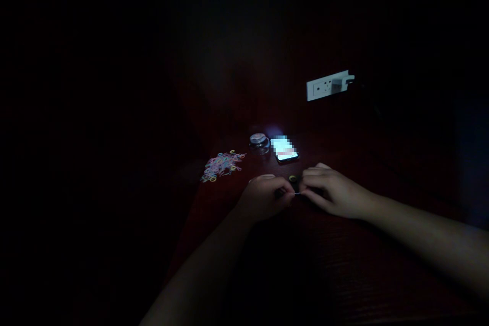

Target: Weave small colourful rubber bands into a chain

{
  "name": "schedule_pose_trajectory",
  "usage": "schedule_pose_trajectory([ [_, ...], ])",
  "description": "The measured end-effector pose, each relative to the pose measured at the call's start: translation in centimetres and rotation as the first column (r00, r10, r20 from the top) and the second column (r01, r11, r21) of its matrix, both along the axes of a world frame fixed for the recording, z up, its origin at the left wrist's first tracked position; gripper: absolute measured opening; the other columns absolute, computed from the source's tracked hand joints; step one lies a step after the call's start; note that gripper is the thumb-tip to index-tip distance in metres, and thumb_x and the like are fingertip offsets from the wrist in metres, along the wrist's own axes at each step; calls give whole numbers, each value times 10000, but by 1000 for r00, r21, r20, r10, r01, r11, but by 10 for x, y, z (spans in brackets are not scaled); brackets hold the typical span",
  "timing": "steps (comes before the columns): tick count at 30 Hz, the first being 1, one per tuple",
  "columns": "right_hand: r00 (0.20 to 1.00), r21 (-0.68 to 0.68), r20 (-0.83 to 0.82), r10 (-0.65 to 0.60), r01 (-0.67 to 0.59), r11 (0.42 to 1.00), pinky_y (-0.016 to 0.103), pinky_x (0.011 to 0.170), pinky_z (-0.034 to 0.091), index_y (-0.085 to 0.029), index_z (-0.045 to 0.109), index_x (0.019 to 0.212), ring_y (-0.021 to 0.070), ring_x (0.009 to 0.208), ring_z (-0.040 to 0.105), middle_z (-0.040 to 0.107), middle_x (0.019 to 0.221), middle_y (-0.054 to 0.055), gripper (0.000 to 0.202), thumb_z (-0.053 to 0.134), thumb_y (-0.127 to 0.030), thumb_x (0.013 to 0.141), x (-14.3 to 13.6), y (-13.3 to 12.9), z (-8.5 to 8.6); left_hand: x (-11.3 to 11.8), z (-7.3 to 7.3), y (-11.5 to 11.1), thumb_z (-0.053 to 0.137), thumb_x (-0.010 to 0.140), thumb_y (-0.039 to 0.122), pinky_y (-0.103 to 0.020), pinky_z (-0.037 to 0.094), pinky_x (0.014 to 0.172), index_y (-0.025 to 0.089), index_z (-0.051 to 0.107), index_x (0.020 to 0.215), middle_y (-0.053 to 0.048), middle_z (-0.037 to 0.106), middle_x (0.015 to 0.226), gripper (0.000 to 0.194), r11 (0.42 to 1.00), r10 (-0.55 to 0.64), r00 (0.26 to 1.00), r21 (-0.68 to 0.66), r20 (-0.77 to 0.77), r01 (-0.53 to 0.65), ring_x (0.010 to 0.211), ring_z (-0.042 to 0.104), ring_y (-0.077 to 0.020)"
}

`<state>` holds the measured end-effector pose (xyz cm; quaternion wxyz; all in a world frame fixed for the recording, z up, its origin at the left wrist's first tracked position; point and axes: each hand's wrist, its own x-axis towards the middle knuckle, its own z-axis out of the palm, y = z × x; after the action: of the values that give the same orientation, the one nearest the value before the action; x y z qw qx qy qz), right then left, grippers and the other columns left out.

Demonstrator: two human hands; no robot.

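Between my two hands a small, pale rubber band (297, 193) is stretched, its ends pinched in the fingertips. My left hand (264, 196) is closed, thumb and forefinger together on one end. From the other side my right hand (331, 188) pinches the opposite end in the same way. Just beyond the fingertips a yellow band (292, 179) lies on the table. A pile of small coloured rubber bands (222, 165) is spread out to the left of my left hand.
A small lidded glass jar (259, 143) stands behind the hands. Beside it lies a phone (284, 148) with its screen lit. A white power socket (329, 85) with a plug in it is on the dark surface behind. The reddish table (355, 270) is dimly lit.
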<state>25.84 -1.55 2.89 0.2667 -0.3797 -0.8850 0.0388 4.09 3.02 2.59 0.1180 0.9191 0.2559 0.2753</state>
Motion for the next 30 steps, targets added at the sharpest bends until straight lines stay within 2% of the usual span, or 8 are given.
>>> schedule_pose_trajectory([
  [5, 1000, 20, 25, 19, -19, 1000, 328, 738, 334, -178, 603, 808, 165, 741, 528, 599, 779, 32, 165, 479, -215, 910, -2, -2, 2, 0, 1, -1, 609, 827, 295, -280, 465, 706, 224, 677, 820, 2, 679, 769, 98, 999, 25, 1000, -34, -10, -26, 712, 594, -144],
  [11, 999, 26, 22, 35, -36, 999, 330, 738, 330, -180, 600, 811, 163, 746, 531, 601, 780, 31, 163, 479, -215, 913, -2, -3, 3, 0, 3, -2, 601, 833, 284, -283, 462, 712, 216, 664, 811, 2, 680, 773, 95, 1000, -4, 1000, -29, 27, 5, 726, 594, -146],
  [23, 999, 23, 17, 33, -34, 999, 327, 743, 338, -178, 597, 806, 163, 747, 526, 595, 782, 29, 156, 486, -220, 908, -3, -4, 4, 1, 5, -4, 602, 824, 281, -271, 465, 698, 214, 665, 797, -4, 681, 765, 96, 998, 0, 1000, -62, -5, 0, 727, 600, -149],
  [30, 1000, -4, -16, -21, 21, 1000, 338, 745, 356, -185, 614, 819, 175, 740, 542, 602, 762, 29, 134, 510, -231, 889, 2, 0, 4, -1, 0, -3, 593, 845, 289, -287, 481, 748, 228, 657, 874, -2, 693, 801, 93, 999, 11, 1000, -43, 7, -11, 776, 621, -155],
])
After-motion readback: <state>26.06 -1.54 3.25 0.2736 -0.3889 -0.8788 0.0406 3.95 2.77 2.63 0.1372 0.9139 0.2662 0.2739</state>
